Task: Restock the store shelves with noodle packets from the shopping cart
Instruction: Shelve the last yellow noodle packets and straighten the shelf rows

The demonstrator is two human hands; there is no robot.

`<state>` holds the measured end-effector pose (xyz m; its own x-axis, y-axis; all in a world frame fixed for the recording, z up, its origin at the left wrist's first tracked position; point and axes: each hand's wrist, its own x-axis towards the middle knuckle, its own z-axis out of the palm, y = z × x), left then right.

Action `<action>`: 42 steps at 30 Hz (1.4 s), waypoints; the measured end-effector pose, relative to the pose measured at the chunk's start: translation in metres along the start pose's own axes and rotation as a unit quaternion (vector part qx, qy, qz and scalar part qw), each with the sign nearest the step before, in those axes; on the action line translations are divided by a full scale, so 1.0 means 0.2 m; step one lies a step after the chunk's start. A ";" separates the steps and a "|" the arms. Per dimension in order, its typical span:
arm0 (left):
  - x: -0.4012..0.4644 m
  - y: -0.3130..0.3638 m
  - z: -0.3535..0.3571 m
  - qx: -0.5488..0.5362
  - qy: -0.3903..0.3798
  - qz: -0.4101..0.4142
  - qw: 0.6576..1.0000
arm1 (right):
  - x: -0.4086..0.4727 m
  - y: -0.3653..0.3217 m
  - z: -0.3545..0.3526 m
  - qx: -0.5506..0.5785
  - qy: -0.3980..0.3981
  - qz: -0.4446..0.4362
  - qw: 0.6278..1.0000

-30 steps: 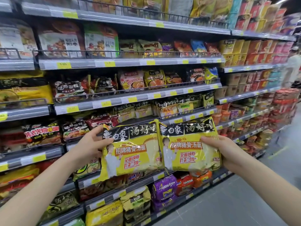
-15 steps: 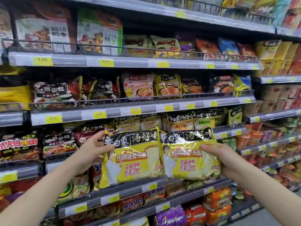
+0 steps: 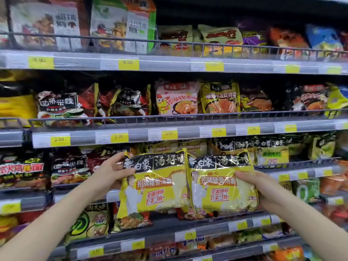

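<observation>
While held before stocked shelves: two yellow noodle packets, side by side, edges touching.
Left hand (image 3: pixel 111 171): grips left packet (image 3: pixel 154 185).
Right hand (image 3: pixel 263 191): grips right packet (image 3: pixel 222 183).
Behind: wire-fronted shelf (image 3: pixel 188 117).

Price tags (image 3: pixel 118 136) read 2.00 (9.90 above).

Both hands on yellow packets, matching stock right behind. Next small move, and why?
Probably push both packets up and forward over the wire rail onto that shelf. The left hand holds the left packet, the right hand the right packet, side by side just below and in front of matching yellow packs, so that looks like their slot.
</observation>
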<state>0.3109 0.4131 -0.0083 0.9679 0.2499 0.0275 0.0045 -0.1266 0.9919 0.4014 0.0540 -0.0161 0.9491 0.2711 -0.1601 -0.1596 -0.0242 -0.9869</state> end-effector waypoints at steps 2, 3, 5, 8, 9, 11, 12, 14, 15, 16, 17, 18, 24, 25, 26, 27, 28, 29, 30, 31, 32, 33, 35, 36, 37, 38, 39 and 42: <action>0.02 -0.02 -0.02 -0.003 0.012 -0.005 1.000 | 0.06 0.00 0.01 0.000 -0.003 0.003 1.000; 0.04 -0.04 -0.02 -0.003 0.020 -0.010 1.000 | 0.11 0.01 0.02 0.004 -0.013 0.003 1.000; 0.08 -0.09 -0.06 -0.006 0.037 -0.016 0.999 | 0.19 0.01 0.04 -0.002 -0.030 0.002 1.000; 0.16 -0.16 -0.12 0.000 0.040 0.015 0.999 | 0.32 0.06 0.08 -0.007 -0.052 -0.003 0.999; 0.18 -0.18 -0.14 0.002 0.044 0.024 0.999 | 0.37 0.08 0.09 -0.003 -0.060 -0.009 0.998; 0.23 -0.22 -0.18 0.002 0.050 0.049 0.998 | 0.47 0.13 0.10 -0.001 -0.074 -0.020 0.997; 0.24 -0.25 -0.20 -0.002 0.048 0.061 0.997 | 0.52 0.14 0.10 -0.002 -0.076 -0.028 0.997; 0.27 -0.29 -0.23 -0.011 0.050 0.083 0.995 | 0.63 0.17 0.11 0.000 -0.076 -0.046 0.996; 0.27 -0.31 -0.25 -0.017 0.057 0.091 0.994 | 0.68 0.18 0.11 -0.003 -0.079 -0.058 0.995; 0.28 -0.33 -0.27 -0.027 0.061 0.096 0.993 | 0.72 0.17 0.13 -0.005 -0.089 -0.072 0.993; 0.28 -0.34 -0.30 -0.035 0.066 0.095 0.993 | 0.77 0.16 0.14 -0.002 -0.094 -0.081 0.992; 0.28 -0.36 -0.33 -0.034 0.064 0.092 0.993 | 0.82 0.15 0.17 0.002 -0.096 -0.086 0.992; 0.30 -0.38 -0.44 -0.018 0.058 0.100 0.993 | 1.17 0.07 0.41 0.062 -0.101 -0.109 0.987; 0.30 -0.38 -0.45 -0.019 0.062 0.100 0.993 | 1.23 0.06 0.46 0.055 -0.105 -0.104 0.988; 0.31 -0.39 -0.46 -0.023 0.065 0.101 0.992 | 1.29 0.07 0.50 0.048 -0.103 -0.095 0.989; 0.31 -0.39 -0.48 -0.029 0.071 0.101 0.992 | 1.33 0.07 0.55 0.037 -0.103 -0.081 0.991; 0.32 -0.40 -0.49 -0.032 0.076 0.098 0.992 | 1.38 0.07 0.59 0.025 -0.113 -0.068 0.991; 0.32 -0.41 -0.49 -0.031 0.081 0.099 0.991 | 1.43 0.07 0.62 0.008 -0.129 -0.058 0.990; 0.32 -0.41 -0.49 -0.028 0.079 0.103 0.991 | 1.45 0.08 0.65 -0.013 -0.147 -0.052 0.988; 0.32 -0.41 -0.49 -0.022 0.075 0.108 0.991 | 1.49 0.09 0.67 -0.030 -0.162 -0.049 0.985; 0.32 -0.41 -0.49 -0.017 0.073 0.112 0.991 | 1.53 0.09 0.68 -0.037 -0.171 -0.046 0.984; 0.32 -0.41 -0.49 -0.014 0.074 0.113 0.991 | 1.57 0.10 0.70 -0.042 -0.176 -0.040 0.983; 0.32 -0.40 -0.50 -0.018 0.070 0.113 0.991 | 1.62 0.12 0.73 -0.032 -0.175 -0.023 0.984; 0.32 -0.40 -0.51 -0.019 0.069 0.113 0.991 | 1.60 0.12 0.75 -0.030 -0.178 -0.016 0.983; 0.33 -0.41 -0.51 -0.016 0.069 0.113 0.991 | 1.58 0.13 0.78 -0.033 -0.179 -0.016 0.983; 0.33 -0.41 -0.51 -0.015 0.066 0.112 0.991 | 1.56 0.13 0.80 -0.035 -0.174 -0.018 0.984; 0.33 -0.41 -0.51 -0.017 0.063 0.111 0.992 | 1.55 0.13 0.81 -0.038 -0.157 -0.025 0.987; 0.34 -0.41 -0.52 -0.015 0.059 0.106 0.993 | 1.55 0.14 0.80 -0.050 -0.118 -0.047 0.991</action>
<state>0.3502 0.5394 -0.0751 0.9103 0.3309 0.2486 -0.2056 -0.1598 0.9655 0.6476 0.2915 -0.0904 0.8673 0.4929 -0.0697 -0.0349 -0.0795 -0.9962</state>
